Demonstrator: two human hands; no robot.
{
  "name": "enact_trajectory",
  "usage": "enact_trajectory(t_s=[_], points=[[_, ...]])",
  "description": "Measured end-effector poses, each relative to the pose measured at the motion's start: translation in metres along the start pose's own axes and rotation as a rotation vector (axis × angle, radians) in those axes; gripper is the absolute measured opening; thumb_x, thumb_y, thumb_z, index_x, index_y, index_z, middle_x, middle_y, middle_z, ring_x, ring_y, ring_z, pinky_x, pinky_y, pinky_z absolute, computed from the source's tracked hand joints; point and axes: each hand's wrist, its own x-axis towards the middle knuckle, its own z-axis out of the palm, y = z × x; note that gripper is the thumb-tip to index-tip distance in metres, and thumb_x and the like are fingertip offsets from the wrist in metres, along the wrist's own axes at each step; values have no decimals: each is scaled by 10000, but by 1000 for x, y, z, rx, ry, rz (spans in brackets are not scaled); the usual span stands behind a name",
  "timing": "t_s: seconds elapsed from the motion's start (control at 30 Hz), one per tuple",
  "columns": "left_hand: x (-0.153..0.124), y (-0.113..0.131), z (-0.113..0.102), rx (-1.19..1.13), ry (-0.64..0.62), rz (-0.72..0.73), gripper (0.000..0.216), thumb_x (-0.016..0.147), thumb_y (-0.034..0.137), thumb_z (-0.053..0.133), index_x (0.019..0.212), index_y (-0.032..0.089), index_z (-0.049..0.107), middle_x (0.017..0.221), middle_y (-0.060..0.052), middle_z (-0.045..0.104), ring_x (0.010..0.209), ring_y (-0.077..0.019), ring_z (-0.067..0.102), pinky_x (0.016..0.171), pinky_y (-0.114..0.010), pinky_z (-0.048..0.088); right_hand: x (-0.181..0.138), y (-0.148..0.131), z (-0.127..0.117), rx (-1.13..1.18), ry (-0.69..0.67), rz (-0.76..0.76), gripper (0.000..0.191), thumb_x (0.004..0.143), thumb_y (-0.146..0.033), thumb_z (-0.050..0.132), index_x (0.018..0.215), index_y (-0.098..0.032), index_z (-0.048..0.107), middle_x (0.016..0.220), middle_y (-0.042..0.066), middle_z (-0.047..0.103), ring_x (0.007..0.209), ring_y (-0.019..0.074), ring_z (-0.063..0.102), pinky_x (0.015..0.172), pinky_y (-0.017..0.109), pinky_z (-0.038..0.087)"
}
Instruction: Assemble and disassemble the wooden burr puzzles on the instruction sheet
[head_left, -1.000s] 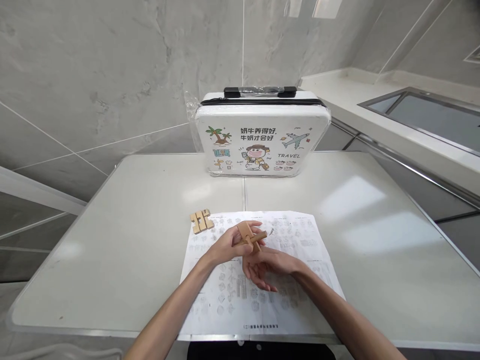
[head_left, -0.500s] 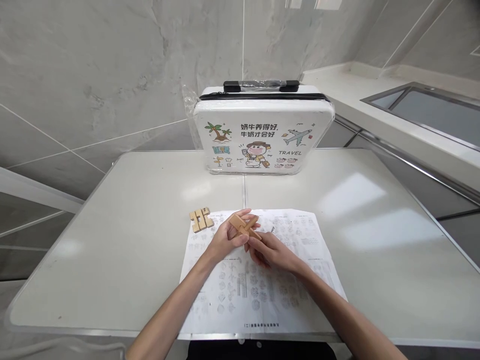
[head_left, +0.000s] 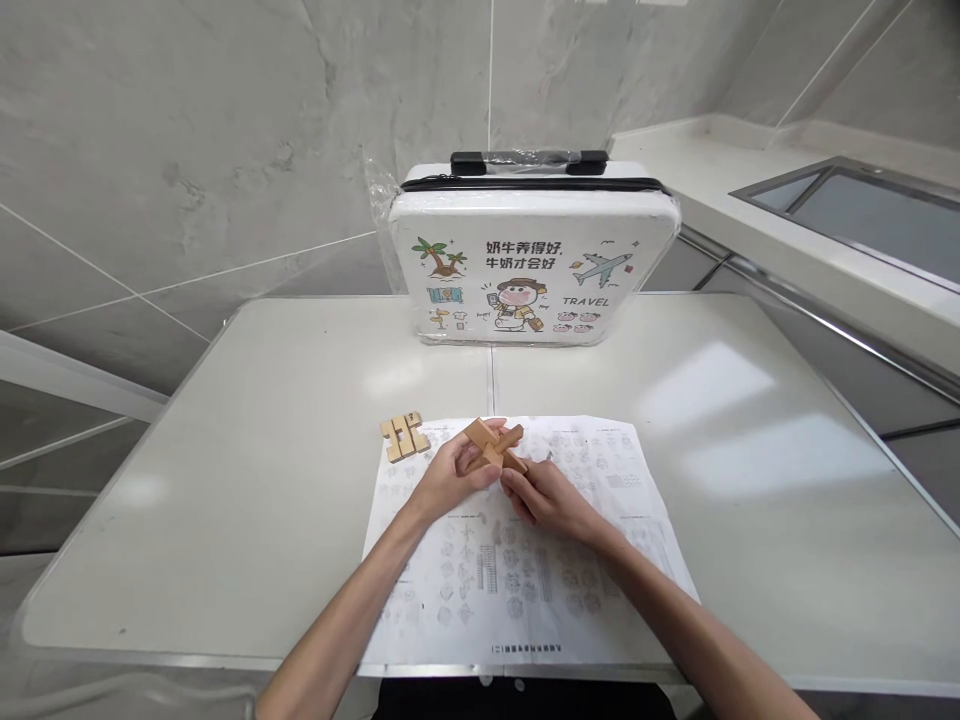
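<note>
Both of my hands hold a small wooden cross of interlocked puzzle sticks [head_left: 495, 446] just above a printed instruction sheet [head_left: 570, 600]. My left hand [head_left: 450, 478] grips its left side with curled fingers. My right hand [head_left: 546, 495] pinches its lower right end. A second cluster of wooden puzzle pieces [head_left: 403, 436] lies on the table at the sheet's top left corner, a short way left of my left hand.
A white table [head_left: 247, 470] carries everything. A small white suitcase [head_left: 532, 262] with cartoon prints and a plastic wrap stands at the table's back edge against a grey tiled wall. A white counter with a sunken sink [head_left: 862, 215] runs along the right.
My right hand rose from lying open below the wooden cross and closed on its lower right end. The cross turned a little in my hands. The view drifted slightly.
</note>
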Motion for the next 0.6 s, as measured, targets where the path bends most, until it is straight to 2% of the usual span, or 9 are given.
enact_trajectory(t_s=[0.2,0.3,0.4,0.47,0.6], points=[[-4,4,4,72,15,120,795,805,414,907,1507,273,562,1530,-154,609,1425,-377,582,1145,-477,507,2,5,3,16,60,-16,321,1112,-358,410,819,-250,483,581,-52,569,540,157,514,645,302,415],[-6,8,9,144,61,199,838,804,334,909,1540,284,510,1544,-148,583,1433,-354,571,1164,-479,496,3,10,0,44,141,-64,160,1076,-387,524,1011,-245,557,705,-32,627,592,165,534,621,297,408],[-7,9,11,250,124,276,899,778,295,920,1559,294,477,1555,-145,566,1461,-352,537,1185,-489,480,1,12,-6,94,296,-134,232,1042,-425,599,1174,-237,566,887,19,678,681,176,559,642,305,431],[-7,8,12,342,149,325,944,753,284,933,1570,298,461,1551,-140,568,1466,-358,531,1209,-504,460,0,11,-10,162,349,-139,233,1062,-464,557,1110,-236,576,863,13,648,685,176,552,649,308,437],[-8,4,12,574,131,355,980,740,260,930,1584,322,435,1541,-121,583,1435,-362,556,1208,-520,462,0,10,-14,185,326,-67,340,1079,-525,524,904,-236,563,671,-36,545,591,160,500,596,297,397]])
